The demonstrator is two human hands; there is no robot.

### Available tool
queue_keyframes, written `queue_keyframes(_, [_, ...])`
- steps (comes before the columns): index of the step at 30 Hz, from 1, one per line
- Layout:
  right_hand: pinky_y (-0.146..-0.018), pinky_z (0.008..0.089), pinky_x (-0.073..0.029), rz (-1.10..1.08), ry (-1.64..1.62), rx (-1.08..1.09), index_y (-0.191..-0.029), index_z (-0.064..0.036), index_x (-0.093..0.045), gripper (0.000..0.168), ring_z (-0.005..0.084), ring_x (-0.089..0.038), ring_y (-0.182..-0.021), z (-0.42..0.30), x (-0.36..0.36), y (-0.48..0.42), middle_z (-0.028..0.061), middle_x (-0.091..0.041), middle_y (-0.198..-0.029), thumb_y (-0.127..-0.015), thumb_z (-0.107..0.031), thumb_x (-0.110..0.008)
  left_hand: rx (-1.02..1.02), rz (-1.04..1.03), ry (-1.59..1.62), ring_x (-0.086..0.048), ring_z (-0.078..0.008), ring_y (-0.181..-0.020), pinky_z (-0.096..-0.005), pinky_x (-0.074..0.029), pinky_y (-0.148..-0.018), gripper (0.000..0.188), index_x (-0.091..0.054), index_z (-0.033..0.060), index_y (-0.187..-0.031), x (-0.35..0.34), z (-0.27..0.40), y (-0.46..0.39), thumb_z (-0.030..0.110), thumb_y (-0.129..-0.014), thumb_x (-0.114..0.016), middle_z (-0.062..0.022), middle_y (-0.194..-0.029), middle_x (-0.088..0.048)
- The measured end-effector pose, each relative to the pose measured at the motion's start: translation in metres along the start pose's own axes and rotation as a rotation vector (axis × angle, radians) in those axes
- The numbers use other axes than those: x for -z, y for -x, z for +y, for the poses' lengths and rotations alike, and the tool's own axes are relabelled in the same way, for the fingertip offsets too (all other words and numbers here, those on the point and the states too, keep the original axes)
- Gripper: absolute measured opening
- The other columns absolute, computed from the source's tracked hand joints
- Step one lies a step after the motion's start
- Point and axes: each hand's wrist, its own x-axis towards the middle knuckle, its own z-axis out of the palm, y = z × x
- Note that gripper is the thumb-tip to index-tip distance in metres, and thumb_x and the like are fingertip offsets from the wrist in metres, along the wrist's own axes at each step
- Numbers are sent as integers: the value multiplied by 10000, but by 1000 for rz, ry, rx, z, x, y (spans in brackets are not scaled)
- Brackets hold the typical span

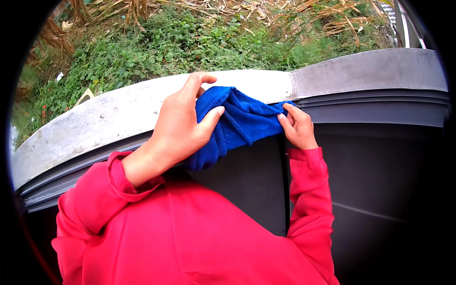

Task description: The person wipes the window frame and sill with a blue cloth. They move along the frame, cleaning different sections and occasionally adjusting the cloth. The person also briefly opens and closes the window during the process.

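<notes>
A blue terry cloth (237, 119) hangs in folds over the dark frame, just below a pale concrete ledge (117, 110). My right hand (299, 124) pinches the cloth's right corner between thumb and fingers. At the cloth's left side is my left hand (185, 121), its thumb and index finger spread apart; the thumb lies against the cloth's folds, and the other fingers are mostly hidden behind it. Whether the left hand grips the cloth cannot be told.
Dark grooved metal rails (370, 98) run along the near side of the ledge, with dark panels (245, 178) below them. Beyond the ledge, lower ground carries green plants (171, 46) and dry leaves (249, 10). A corrugated sheet stands at the upper right.
</notes>
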Motion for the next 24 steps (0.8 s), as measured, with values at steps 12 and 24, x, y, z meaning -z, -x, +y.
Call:
queue_keyframes(12, [-512, 349, -426, 371, -90, -232, -863, -104, -746, 185, 185, -556, -516, 2, -33, -3, 26, -544, -571, -810, -279, -774, -806, -363, -730, -561, -271, -1058, -395, -417, -894, 318, -672, 58, -1070, -68, 4, -24, 156, -768, -691, -79, -1105, -607])
queue_keyframes(24, [-495, 327, -425, 534, -240, -139, -873, -102, -697, 213, 177, -542, -503, 10, -39, 2, 22, -509, -562, -737, -185, -838, -548, -524, -1042, -649, -294, -765, -407, -438, -748, 188, -671, 45, -782, -131, 10, -48, 228, -808, -640, -118, -717, -661])
